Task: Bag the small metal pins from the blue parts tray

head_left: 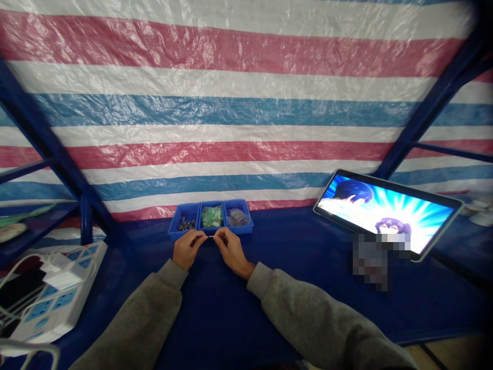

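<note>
My left hand (187, 247) and my right hand (232, 250) meet fingertip to fingertip just in front of a blue divided bin (185, 235). Pinched between them is a tiny thin light-and-dark piece (210, 236), too small to name; both hands are closed on its ends. Small dark metallic parts (187, 224) lie in the bin's left compartment. Green-and-white packets (212, 216) fill the middle one, and clear bags with pale contents (238, 217) lie in the right one.
A tablet (389, 210) playing a cartoon leans at the right of the blue table (231, 318), near a blurred-out patch. At left lies a white power strip (73, 303) with plugged-in chargers and cables. Blue frame bars (57, 149) and a striped tarp (231, 113) stand behind.
</note>
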Motion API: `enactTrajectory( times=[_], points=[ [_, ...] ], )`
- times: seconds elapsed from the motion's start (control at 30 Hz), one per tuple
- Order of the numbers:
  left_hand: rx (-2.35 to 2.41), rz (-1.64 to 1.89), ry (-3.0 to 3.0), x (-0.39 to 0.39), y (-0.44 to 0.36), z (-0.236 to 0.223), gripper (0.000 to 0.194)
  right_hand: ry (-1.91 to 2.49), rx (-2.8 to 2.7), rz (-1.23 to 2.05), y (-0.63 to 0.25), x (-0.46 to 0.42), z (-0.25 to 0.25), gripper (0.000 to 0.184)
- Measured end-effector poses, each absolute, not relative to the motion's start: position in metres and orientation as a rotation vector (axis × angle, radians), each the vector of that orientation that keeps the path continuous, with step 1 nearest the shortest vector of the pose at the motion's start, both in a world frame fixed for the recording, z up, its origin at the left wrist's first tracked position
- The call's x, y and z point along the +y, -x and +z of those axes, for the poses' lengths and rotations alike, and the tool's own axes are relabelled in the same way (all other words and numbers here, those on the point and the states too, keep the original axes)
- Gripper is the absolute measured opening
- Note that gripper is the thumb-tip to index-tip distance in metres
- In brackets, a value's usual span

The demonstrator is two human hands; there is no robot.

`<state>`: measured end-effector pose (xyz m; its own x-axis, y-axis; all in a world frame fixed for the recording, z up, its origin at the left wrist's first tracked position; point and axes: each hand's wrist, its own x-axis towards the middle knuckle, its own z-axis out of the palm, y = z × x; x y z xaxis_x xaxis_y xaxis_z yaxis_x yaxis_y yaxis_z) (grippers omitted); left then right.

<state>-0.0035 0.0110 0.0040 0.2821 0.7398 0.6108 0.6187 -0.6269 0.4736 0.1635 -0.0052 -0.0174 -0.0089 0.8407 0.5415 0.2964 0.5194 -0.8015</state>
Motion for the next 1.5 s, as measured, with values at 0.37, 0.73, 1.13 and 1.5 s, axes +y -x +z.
enactTrajectory(
  times=[0.37, 0.73, 1.13, 1.5],
  points=[
    [1.281, 1.287, -2.319, 0.0094, 0.0020, 0.0044, 0.023, 1.018, -1.540, 0.591, -0.1636, -0.0056, -0.0190, 0.018],
    [1.213, 1.352, -2.149, 0.0066, -0.0009, 0.0057, 0.020, 1.005, -1.535, 0.586, -0.1647, -0.0052, -0.0188, 0.018],
    [1.108, 1.421, -1.774, 0.0078, -0.0055, 0.0012, 0.019, 1.040, -1.499, 0.614, -0.1642, -0.0059, -0.0165, 0.026],
    [1.257, 1.265, -2.227, 0.0074, -0.0023, 0.0033, 0.026, 1.028, -1.447, 0.556, -0.1659, -0.0070, -0.0157, 0.023]
  ],
)
